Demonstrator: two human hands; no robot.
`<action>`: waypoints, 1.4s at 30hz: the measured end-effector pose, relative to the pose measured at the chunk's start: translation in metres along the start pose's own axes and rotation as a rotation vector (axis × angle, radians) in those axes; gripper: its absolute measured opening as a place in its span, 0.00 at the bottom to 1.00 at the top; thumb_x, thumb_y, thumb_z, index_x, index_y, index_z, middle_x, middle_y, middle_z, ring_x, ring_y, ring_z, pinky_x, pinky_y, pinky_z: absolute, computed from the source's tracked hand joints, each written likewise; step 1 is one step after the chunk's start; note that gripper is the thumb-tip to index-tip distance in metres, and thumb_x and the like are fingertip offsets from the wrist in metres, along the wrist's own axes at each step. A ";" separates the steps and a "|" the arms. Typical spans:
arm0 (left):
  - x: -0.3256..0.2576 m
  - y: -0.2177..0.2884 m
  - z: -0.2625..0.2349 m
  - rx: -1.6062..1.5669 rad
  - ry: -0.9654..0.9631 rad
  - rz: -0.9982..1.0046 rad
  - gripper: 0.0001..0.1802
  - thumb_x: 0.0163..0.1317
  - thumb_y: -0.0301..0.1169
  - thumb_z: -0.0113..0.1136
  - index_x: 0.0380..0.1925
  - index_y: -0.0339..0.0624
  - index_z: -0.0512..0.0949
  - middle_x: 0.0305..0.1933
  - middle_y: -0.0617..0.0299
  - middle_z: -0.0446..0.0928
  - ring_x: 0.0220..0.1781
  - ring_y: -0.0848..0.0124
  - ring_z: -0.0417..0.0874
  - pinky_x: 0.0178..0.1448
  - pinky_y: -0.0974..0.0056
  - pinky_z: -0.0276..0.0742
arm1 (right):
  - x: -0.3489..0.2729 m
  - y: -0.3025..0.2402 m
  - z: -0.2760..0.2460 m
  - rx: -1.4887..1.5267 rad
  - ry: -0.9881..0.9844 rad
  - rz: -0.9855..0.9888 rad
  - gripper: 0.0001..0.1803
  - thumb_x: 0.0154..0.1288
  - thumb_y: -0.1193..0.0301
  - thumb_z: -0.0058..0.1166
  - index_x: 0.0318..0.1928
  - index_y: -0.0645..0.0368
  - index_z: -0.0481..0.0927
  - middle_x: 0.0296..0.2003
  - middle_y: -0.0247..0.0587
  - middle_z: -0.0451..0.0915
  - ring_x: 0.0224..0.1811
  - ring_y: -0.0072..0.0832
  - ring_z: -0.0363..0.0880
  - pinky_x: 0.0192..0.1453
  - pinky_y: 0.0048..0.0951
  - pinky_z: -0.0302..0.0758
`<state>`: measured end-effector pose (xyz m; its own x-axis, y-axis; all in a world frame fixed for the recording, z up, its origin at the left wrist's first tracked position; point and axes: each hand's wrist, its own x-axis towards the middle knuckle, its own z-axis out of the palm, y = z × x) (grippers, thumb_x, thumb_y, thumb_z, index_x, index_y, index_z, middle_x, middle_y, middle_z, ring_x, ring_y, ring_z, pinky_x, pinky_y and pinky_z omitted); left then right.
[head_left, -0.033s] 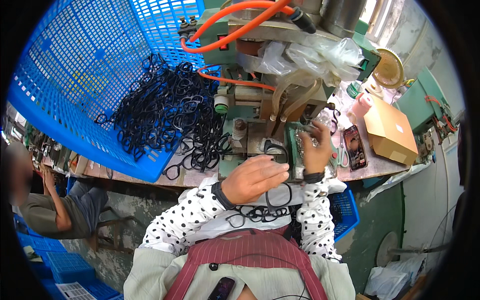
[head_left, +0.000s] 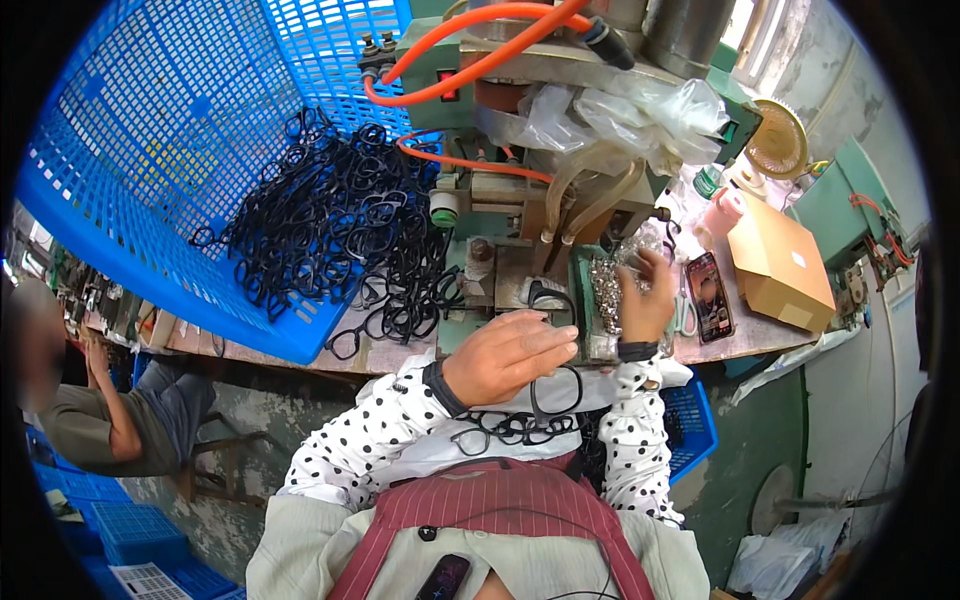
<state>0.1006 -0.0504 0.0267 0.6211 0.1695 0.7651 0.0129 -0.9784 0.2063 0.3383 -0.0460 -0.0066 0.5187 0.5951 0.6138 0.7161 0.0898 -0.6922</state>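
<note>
- Hands at the green press machine (head_left: 520, 200): the left hand (head_left: 505, 355) lies palm down, fingers curled over a black spectacle frame (head_left: 555, 385) at the front of the machine bed; that frame sits partly under the hand, just before the fixture.
- Right hand (head_left: 645, 295) is raised beside a tray of small silvery metal parts (head_left: 606, 290), fingers bunched as if pinching one; the part itself is too small to make out, so its grasp cannot be told for certain.
- Stock: a heap of black frames (head_left: 330, 225) spills from a tilted blue crate (head_left: 150, 160) onto the counter (head_left: 300, 352); more frames (head_left: 510, 428) lie in the person's lap.
- Surroundings: orange hoses (head_left: 470, 70) loop over the machine head; a phone (head_left: 710, 295), a cardboard box (head_left: 775, 265) and a pink tape roll (head_left: 722, 212) stand to the right. Another seated person (head_left: 110, 420) is at lower left, well apart.
- Risk, judged: both hands are close to the press tooling; a stroke triggered with fingers under it could crush them.
- Risk, judged: the crate leans with frames hanging over its lip; a knock could send more sliding off the counter.
- Risk, judged: lap frames are tangled, so lifting one could drag others to the floor.
- Risk, judged: a small part may slip from the pinch and be lost in the machine bed.
</note>
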 end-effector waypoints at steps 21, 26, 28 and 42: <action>-0.016 -0.047 -0.055 0.291 0.080 0.145 0.19 0.65 0.48 0.56 0.46 0.46 0.78 0.49 0.56 0.78 0.47 0.62 0.78 0.51 0.52 0.68 | -0.026 0.073 -0.012 -0.060 -0.133 0.190 0.05 0.61 0.73 0.60 0.37 0.59 0.82 0.28 0.40 0.84 0.29 0.28 0.83 0.35 0.29 0.76; -0.063 -0.175 -0.095 0.989 0.156 -0.753 0.18 0.54 0.34 0.65 0.46 0.48 0.79 0.56 0.57 0.73 0.57 0.55 0.71 0.54 0.51 0.68 | -0.030 0.071 -0.011 -0.153 -0.137 0.083 0.03 0.64 0.72 0.57 0.37 0.56 0.80 0.28 0.41 0.83 0.29 0.36 0.83 0.34 0.34 0.76; -0.109 -0.215 -0.095 1.067 0.069 -1.090 0.23 0.53 0.39 0.65 0.52 0.57 0.78 0.65 0.57 0.67 0.65 0.53 0.66 0.59 0.43 0.65 | -0.028 0.071 -0.008 -0.155 -0.114 0.005 0.04 0.63 0.72 0.57 0.38 0.56 0.80 0.30 0.43 0.83 0.30 0.38 0.83 0.35 0.34 0.76; -0.085 -0.099 -0.095 0.753 0.395 -0.624 0.08 0.56 0.29 0.61 0.36 0.42 0.76 0.39 0.58 0.77 0.44 0.58 0.75 0.53 0.53 0.63 | -0.022 0.049 -0.009 -0.142 -0.098 -0.080 0.06 0.57 0.75 0.59 0.36 0.55 0.83 0.34 0.38 0.83 0.39 0.38 0.78 0.45 0.36 0.72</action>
<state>-0.0274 0.0433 -0.0010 0.0390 0.5619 0.8263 0.8098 -0.5022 0.3033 0.3664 -0.0618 -0.0508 0.4145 0.6658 0.6204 0.8158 0.0303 -0.5776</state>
